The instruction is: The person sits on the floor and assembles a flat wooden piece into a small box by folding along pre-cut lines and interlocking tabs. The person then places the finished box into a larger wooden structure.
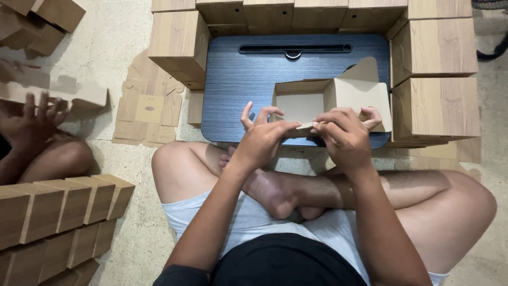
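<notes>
We take the dark lap desk (248, 85) as reference. Finished wood-grain boxes (434, 47) wall it in behind and to its right; more stand in a row (63, 204) well to its left. A flat unfolded carton blank (149, 108) lies on the floor just left of it. Further left, another person's hand (29, 124) holds a separate carton. On the desk's near edge sits the half-folded cardboard box (330, 98), open side up, one flap raised. Our left hand (262, 140) pinches its front flap, fingers narrowly closed. Our right hand (344, 135) grips the same flap and the box's near wall, fingers curled.
</notes>
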